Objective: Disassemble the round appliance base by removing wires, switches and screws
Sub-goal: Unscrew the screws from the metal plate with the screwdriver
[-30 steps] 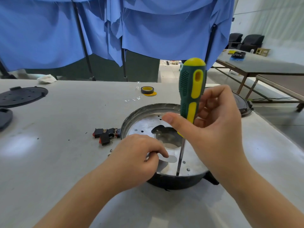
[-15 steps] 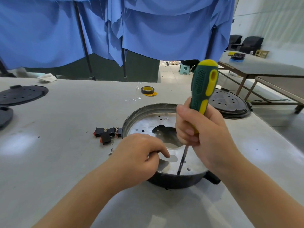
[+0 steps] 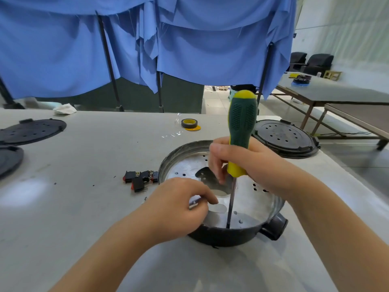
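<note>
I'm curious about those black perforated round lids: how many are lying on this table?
2 for sure: one black perforated lid at the far left, another behind the right hand. A plain dark disc at the left edge may be a third.

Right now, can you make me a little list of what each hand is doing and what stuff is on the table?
right hand: grips the screwdriver, shaft upright, tip down by the near wall of the base
left hand: curled over the base's near-left rim
switches: black and red, on the table left of the base
tape: roll behind the base
black lids: one behind-right, others far left
</note>
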{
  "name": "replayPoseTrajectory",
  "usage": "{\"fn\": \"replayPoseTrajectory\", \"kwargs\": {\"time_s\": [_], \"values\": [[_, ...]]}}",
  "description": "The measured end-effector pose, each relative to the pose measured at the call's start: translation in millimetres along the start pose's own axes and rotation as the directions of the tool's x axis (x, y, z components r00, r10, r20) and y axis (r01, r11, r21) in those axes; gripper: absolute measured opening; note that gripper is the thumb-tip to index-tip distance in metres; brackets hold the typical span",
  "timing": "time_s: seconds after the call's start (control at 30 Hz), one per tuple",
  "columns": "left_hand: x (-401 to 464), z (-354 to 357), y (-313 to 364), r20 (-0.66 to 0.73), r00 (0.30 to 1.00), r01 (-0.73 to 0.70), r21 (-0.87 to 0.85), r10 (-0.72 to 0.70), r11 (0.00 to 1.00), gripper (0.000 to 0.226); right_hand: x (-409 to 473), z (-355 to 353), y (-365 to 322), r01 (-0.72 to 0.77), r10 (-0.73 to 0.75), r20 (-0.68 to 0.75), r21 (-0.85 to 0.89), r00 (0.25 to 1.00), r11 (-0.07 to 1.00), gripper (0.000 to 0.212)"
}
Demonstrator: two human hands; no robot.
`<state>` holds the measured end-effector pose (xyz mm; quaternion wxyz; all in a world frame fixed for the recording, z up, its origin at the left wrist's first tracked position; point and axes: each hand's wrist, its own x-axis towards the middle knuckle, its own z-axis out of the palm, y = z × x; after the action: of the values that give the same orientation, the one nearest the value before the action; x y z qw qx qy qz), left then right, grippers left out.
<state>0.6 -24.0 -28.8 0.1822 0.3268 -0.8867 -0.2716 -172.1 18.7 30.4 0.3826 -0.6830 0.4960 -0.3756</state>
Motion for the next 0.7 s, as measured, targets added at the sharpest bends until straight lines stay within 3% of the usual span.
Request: {"fn": "replayPoseTrajectory", "kwargs": {"time_s": [0.07,0.2,0.33,0.47,0.53,0.7], "values": [[0,-4,4,0.013,1.000,-0.017,-0.093,0.018,0.996,0.028,-4,-1,0,-0.002,-0.031,-0.124,-0.256,0.992,0.967,0.047],[5,-7,19,0.026,0.992,-0.109,-0.286,0.121,0.952,0.023,-8,3,4,0.044,-0.138,-0.246,-0.352,0.959,0.935,0.055],[12,4,33,0.062,0.989,-0.091,-0.457,0.134,0.885,0.018,-6,9,6,0.071,-0.147,-0.315,-0.242,0.938,0.968,0.054],[12,17,30,-0.066,0.989,-0.145,-0.522,0.130,0.841,0.015,-11,17,14,0.187,-0.282,-0.554,-0.223,0.783,0.957,0.020],[13,20,28,-0.086,0.986,-0.167,-0.521,0.143,0.837,0.015,-16,18,17,0.206,-0.308,-0.606,-0.234,0.734,0.950,0.025],[11,23,25,-0.110,0.978,-0.211,-0.482,0.180,0.850,0.016,-24,20,18,0.284,-0.236,-0.614,-0.020,0.753,0.959,0.036]]}}
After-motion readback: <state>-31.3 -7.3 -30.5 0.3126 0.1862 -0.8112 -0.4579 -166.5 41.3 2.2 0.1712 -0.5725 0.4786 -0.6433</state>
